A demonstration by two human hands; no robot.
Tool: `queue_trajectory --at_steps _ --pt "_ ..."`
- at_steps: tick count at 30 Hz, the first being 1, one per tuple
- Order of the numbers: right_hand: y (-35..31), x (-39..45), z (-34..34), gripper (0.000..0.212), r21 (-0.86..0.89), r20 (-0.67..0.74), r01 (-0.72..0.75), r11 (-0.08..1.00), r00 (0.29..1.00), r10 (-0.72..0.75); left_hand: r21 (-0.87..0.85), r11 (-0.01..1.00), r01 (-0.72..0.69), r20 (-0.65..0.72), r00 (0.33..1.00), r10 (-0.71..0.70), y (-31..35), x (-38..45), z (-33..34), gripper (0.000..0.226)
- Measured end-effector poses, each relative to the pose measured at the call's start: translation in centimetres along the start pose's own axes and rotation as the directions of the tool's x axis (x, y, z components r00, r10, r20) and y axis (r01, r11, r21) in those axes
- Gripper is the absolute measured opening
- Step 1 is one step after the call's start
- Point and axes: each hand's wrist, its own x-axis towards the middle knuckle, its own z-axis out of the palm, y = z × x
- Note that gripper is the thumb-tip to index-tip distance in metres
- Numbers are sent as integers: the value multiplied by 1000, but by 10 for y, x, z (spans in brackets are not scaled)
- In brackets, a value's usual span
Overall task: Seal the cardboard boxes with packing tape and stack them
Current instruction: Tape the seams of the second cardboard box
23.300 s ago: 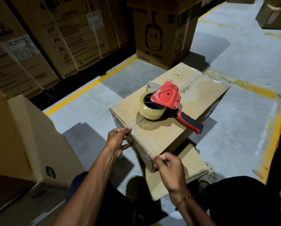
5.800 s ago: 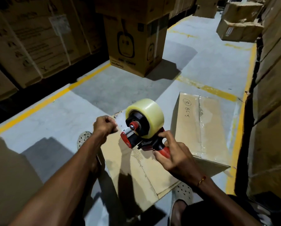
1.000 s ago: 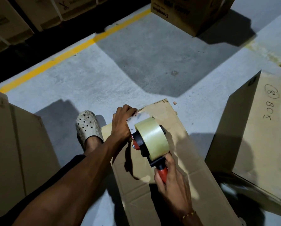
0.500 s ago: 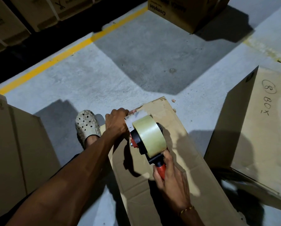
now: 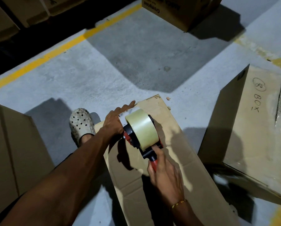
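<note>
Right hand (image 5: pixel 165 175) grips the tape gun (image 5: pixel 141 132) by its handle over the flat box (image 5: pixel 177 160) on the floor. Left hand (image 5: pixel 114 120), fingers extended, presses tape down beside the roll. Best: keep firm pressure, pull straight.

Bare forearms; thin gold bracelet (image 5: pixel 179 204) on right wrist; speckled perforated clog (image 5: pixel 81 124).

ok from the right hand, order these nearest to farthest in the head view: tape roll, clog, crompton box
From the right hand:
1. Tape roll, just above it on the dispenser it grips.
2. Clog, to the left on the floor.
3. Crompton box, far at the top.
</note>
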Motion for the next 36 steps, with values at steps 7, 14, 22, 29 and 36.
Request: queue_trajectory --at_steps 7,14,22,29,36 --pt "-6 4 -19 55 67 117 -55 996 992 47 -35 999 13 -1 1000 -13 5 -3 -5 100" --pt "17 -41 -38 62 15 260 -168 986 952 159 47 998 38 -110 993 -33 11 9 2 62" --pt "33 -80 -49 55 94 242 -180 979 958 153 156 988 -8 -158 987 33 16 -18 23 71" --pt "26 -76 -53 68 61 255 -212 975 948 190 263 960 -94 -44 993 109 27 -51 27 87" --pt "22 -83 -64 67 137 136 -131 982 984 112 145 976 -161 74 986 152 20 -46 0 99"
